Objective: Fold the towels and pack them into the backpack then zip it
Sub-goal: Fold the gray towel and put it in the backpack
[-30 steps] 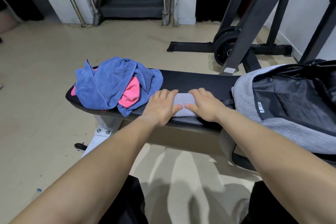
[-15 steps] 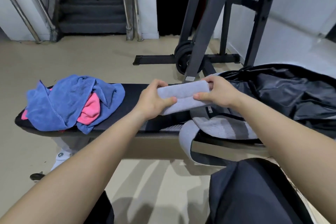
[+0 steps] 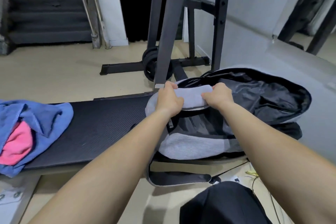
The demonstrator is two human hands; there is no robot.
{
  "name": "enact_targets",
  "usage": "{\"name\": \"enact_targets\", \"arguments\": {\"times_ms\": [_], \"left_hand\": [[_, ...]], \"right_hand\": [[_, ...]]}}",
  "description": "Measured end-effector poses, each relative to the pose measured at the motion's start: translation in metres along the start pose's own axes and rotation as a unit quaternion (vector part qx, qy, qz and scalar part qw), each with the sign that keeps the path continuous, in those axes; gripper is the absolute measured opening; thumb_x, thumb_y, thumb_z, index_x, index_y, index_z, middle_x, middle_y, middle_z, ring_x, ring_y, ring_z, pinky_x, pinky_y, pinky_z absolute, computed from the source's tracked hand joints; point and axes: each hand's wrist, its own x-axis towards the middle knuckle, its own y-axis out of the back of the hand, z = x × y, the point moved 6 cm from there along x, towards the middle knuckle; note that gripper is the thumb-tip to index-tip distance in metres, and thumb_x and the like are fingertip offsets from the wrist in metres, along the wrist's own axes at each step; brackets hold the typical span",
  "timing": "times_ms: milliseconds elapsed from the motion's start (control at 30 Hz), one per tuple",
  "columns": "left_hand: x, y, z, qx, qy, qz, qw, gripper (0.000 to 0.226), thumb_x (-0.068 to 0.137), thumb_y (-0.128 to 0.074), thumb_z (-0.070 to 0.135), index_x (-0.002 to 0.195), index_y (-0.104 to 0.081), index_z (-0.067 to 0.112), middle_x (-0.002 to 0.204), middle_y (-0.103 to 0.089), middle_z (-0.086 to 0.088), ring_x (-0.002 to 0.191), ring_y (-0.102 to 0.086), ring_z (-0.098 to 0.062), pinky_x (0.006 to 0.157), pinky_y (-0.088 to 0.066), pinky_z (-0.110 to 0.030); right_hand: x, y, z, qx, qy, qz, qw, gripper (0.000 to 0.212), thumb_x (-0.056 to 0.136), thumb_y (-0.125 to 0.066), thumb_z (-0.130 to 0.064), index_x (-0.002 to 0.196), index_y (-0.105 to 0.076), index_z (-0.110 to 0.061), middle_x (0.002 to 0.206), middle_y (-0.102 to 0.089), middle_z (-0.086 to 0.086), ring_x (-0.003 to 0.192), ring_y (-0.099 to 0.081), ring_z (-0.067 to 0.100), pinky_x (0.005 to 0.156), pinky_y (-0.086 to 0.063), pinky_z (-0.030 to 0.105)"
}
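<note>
At the centre of the frame, we hold a folded grey towel [image 3: 190, 96] between both hands, over the left rim of the backpack's open mouth. Our left hand [image 3: 168, 99] grips the towel's left end, fingers curled over the top and thumb at the front. Our right hand [image 3: 217, 96] clasps the right end with its fingers curled likewise. The backpack [image 3: 190, 143], grey outside with a dark lining, lies unzipped on the right end of the black bench [image 3: 101, 129]. At the left edge of the frame, a crumpled blue towel [image 3: 45, 120] rests on the bench, partly wrapped round a pink towel [image 3: 17, 143]. In the upper middle, a dark rack [image 3: 167, 23] stands on the floor, with weight plates [image 3: 151, 63] at its foot.
</note>
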Motion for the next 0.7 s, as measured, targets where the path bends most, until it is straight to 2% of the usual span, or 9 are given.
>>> {"name": "enact_targets", "arguments": {"times_ms": [67,133,267,333,400,500,567,633,700], "left_hand": [[0.011,-0.014,0.006,0.025,-0.028,-0.002,0.999,0.042,0.093,-0.062,0.017,0.132,-0.049,0.018,0.136,-0.048,-0.008,0.106,-0.049,-0.021,0.084,-0.033,-0.025],[0.022,-0.025,0.017,0.061,-0.059,0.007,0.996,0.041,0.096,-0.06,0.016,0.135,-0.049,0.019,0.134,-0.044,-0.009,0.098,-0.047,-0.021,0.083,-0.034,-0.028],[0.048,-0.035,0.027,0.17,-0.097,0.033,0.98,0.035,0.093,-0.056,0.003,0.127,-0.055,0.012,0.122,-0.045,-0.012,0.096,-0.055,-0.034,0.079,-0.042,-0.036],[0.063,-0.036,0.02,0.218,-0.093,0.039,0.971,0.032,0.092,-0.057,0.001,0.123,-0.058,0.011,0.117,-0.048,-0.013,0.091,-0.055,-0.034,0.077,-0.041,-0.036],[0.074,-0.039,0.011,0.275,-0.1,0.031,0.956,0.025,0.092,-0.059,0.003,0.116,-0.063,0.01,0.112,-0.054,-0.014,0.097,-0.059,-0.035,0.074,-0.041,-0.035],[0.079,-0.044,0.003,0.357,-0.109,0.019,0.928,0.018,0.095,-0.056,0.014,0.111,-0.065,0.012,0.112,-0.056,-0.012,0.102,-0.06,-0.035,0.069,-0.038,-0.036],[0.079,-0.045,0.006,0.437,-0.131,0.046,0.889,0.019,0.096,-0.056,0.02,0.111,-0.066,0.015,0.119,-0.053,-0.009,0.107,-0.055,-0.032,0.067,-0.036,-0.036],[0.072,-0.047,0.016,0.5,-0.208,0.08,0.837,0.018,0.095,-0.057,0.022,0.107,-0.068,0.017,0.124,-0.049,-0.007,0.109,-0.049,-0.03,0.067,-0.035,-0.036],[0.065,-0.053,0.017,0.501,-0.278,0.06,0.817,0.023,0.095,-0.051,0.014,0.114,-0.062,0.013,0.123,-0.05,-0.008,0.11,-0.05,-0.03,0.069,-0.034,-0.036]], "right_hand": [[0.016,0.0,0.002,-0.015,-0.002,0.017,1.0,0.013,0.088,-0.058,-0.012,0.098,-0.059,-0.004,0.106,-0.06,0.016,0.077,-0.053,0.029,0.058,-0.039,0.029],[0.032,-0.001,0.004,-0.03,-0.003,0.031,0.999,0.017,0.09,-0.055,-0.01,0.106,-0.058,-0.004,0.116,-0.061,0.019,0.085,-0.055,0.032,0.065,-0.042,0.032],[0.06,-0.009,0.002,-0.057,0.015,0.047,0.997,0.017,0.093,-0.057,-0.012,0.107,-0.059,-0.004,0.121,-0.061,0.019,0.101,-0.061,0.036,0.071,-0.043,0.034],[0.07,-0.017,-0.002,-0.071,0.031,0.043,0.996,0.018,0.094,-0.059,-0.014,0.108,-0.06,-0.004,0.12,-0.062,0.019,0.105,-0.061,0.038,0.073,-0.044,0.035],[0.076,-0.026,-0.005,-0.097,0.049,0.04,0.993,0.02,0.095,-0.061,-0.016,0.11,-0.061,-0.003,0.119,-0.063,0.02,0.106,-0.062,0.039,0.074,-0.043,0.034],[0.08,-0.039,-0.002,-0.147,0.067,0.031,0.986,0.022,0.096,-0.062,-0.018,0.113,-0.062,-0.003,0.122,-0.062,0.02,0.108,-0.062,0.039,0.074,-0.043,0.034],[0.078,-0.038,-0.002,-0.201,0.093,0.053,0.974,0.03,0.096,-0.062,-0.019,0.123,-0.057,-0.006,0.13,-0.053,0.018,0.113,-0.057,0.039,0.075,-0.042,0.037],[0.07,-0.036,-0.01,-0.288,0.168,0.083,0.939,0.041,0.093,-0.062,-0.015,0.132,-0.05,-0.014,0.133,-0.045,0.013,0.117,-0.05,0.036,0.072,-0.04,0.039],[0.063,-0.043,-0.017,-0.336,0.248,0.062,0.906,0.042,0.09,-0.057,-0.012,0.131,-0.054,-0.019,0.131,-0.048,0.009,0.117,-0.048,0.034,0.073,-0.042,0.038]]}}
